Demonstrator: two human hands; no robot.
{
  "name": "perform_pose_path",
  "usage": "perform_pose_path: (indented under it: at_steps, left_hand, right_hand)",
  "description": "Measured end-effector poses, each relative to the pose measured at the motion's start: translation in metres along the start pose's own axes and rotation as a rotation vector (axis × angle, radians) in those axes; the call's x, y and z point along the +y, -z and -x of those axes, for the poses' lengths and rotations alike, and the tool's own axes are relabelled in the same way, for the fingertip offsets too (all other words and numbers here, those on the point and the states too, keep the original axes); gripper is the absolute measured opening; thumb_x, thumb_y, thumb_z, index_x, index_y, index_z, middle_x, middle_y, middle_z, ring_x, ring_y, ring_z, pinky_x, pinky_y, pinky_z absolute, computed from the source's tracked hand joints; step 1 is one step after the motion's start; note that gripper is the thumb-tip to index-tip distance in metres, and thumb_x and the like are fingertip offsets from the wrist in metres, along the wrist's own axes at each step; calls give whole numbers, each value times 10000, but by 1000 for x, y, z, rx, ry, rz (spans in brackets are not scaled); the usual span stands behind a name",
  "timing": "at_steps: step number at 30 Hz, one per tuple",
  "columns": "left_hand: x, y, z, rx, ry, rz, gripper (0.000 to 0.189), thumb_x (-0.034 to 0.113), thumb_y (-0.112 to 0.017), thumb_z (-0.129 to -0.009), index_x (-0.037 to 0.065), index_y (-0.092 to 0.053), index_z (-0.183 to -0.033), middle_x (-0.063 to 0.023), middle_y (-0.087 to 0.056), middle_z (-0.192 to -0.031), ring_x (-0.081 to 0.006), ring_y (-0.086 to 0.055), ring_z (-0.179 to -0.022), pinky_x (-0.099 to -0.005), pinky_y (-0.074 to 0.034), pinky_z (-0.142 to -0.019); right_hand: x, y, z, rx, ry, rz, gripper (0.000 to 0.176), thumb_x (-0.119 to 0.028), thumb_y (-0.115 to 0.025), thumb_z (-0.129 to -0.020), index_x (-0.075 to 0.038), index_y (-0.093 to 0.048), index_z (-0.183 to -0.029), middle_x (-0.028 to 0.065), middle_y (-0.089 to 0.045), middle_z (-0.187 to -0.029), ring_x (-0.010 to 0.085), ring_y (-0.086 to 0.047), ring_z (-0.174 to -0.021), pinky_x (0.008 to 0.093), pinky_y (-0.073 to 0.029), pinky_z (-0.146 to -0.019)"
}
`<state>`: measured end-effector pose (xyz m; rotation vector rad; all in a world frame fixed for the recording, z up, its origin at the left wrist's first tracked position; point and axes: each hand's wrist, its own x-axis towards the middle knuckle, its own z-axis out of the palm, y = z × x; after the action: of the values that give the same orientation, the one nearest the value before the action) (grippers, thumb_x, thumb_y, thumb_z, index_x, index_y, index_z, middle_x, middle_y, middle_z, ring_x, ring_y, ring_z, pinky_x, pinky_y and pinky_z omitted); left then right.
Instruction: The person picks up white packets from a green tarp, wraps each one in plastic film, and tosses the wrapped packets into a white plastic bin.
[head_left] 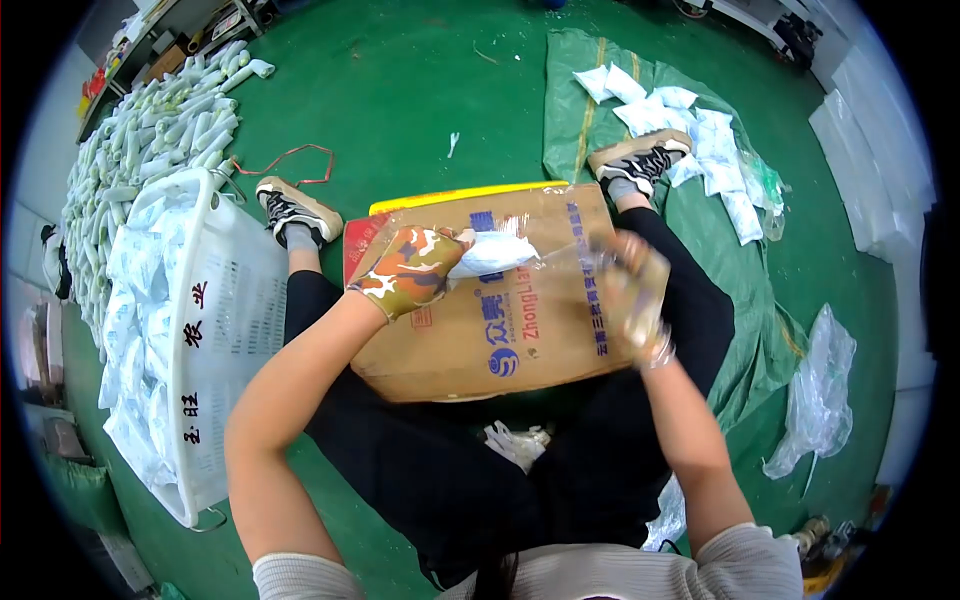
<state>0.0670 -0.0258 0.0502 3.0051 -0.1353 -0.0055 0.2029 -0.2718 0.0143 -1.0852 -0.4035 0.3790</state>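
Observation:
My left hand [412, 268], in an orange and green camouflage glove, is closed on one end of a small white plastic-wrapped packet [494, 254] above a brown cardboard box [450, 340]. My right hand [634, 295], gloved too, is over the box's right side and smeared by motion. A thin, clear strand seems to stretch from the packet towards it; whether the fingers grip it cannot be made out. The box lies between my legs, with blue and red printing facing up.
On the left, a white crate [230, 330] is full of white packets. Behind it lies a large heap of pale green-white rolls [160, 135]. Several white packets [715, 150] rest on a green sheet [570, 110] at the right, near crumpled clear plastic [815, 390].

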Motion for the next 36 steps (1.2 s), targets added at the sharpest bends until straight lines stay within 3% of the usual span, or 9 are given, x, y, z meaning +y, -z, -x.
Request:
perform_pose_path:
  at_steps: [7, 8, 9, 13, 24, 27, 32, 34, 36]
  left_hand:
    - [23, 22, 10, -258, -4, 435, 469, 284, -783, -695, 28, -620, -1053, -148, -663, -929, -321, -639, -840, -362, -497, -728]
    - [21, 24, 16, -370, -21, 556, 503, 341, -798, -687, 27, -637, -1045, -142, -674, -922, -298, -645, -834, -352, -494, -738]
    - [20, 25, 14, -606, 27, 771, 573, 404, -799, -682, 30, -639, -1086, -135, -676, -911, -243, -634, -842, -335, -485, -759]
    - [25, -30, 26, -885, 256, 1084, 454, 407, -735, -767, 27, -664, -1004, -139, -654, -901, -262, -614, -827, -338, -476, -758]
    - [43, -19, -3, -114, 312, 181, 617, 503, -642, -812, 6, -552, -1166, -200, -630, -1019, -342, -602, -1010, -427, -476, -846]
    - [25, -33, -23, 70, 297, 579, 580, 462, -639, -828, 10, -573, -1184, -168, -628, -1138, -296, -595, -1070, -371, -460, -919]
    - [44, -45, -4, -424, 637, 1633, 494, 321, -537, -940, 66, -456, -1355, -86, -478, -1382, -185, -508, -1215, -304, -411, -1032]
    - [59, -106, 29, -372, 497, 1921, 515, 316, -541, -943, 59, -434, -1375, -87, -466, -1390, -163, -505, -1217, -296, -409, -1028]
    - [72, -215, 81, -706, 665, 2340, 603, 319, -585, -914, 42, -379, -1408, -77, -404, -1442, -138, -446, -1272, -269, -358, -1067]
  right_hand:
    - [-28, -57, 24, -546, 411, 1004, 251, -28, -516, -874, -31, -539, -1124, 119, -598, -1006, 237, -607, -874, 315, -487, -693]
    - [-38, -64, 32, -841, -211, 1022, 362, -36, -511, -873, -16, -488, -1234, 144, -563, -1103, 276, -575, -1021, 333, -478, -833]
    - [-42, -68, 65, -761, 669, 1306, 452, -96, -557, -832, 33, -471, -1258, 194, -531, -1165, 347, -536, -1094, 385, -444, -920]
    - [-5, -32, 92, -855, 724, 1510, 644, -159, -683, -662, 73, -486, -1230, 250, -498, -1229, 397, -532, -1090, 435, -455, -913]
    - [55, -83, -112, -1310, -715, 446, 422, -310, -516, -923, -62, -564, -1261, 136, -563, -1271, 180, -528, -1135, 284, -386, -993]
    - [65, -81, -126, -1705, -59, 875, 613, -489, -466, -935, 0, -501, -1302, 133, -529, -1324, 170, -504, -1181, 288, -375, -1024]
    - [56, -76, -81, -1436, -726, 956, 645, -574, -328, -955, -81, -473, -1346, 203, -465, -1368, 297, -445, -1264, 367, -339, -1078]
    - [98, -40, -61, -1577, 323, 748, 611, -504, -399, -955, -80, -399, -1394, 195, -394, -1427, 307, -386, -1315, 370, -301, -1100]
    - [83, -42, -47, -1496, 20, 777, 606, -421, -463, -941, -82, -335, -1426, 180, -308, -1482, 314, -362, -1329, 375, -298, -1100]
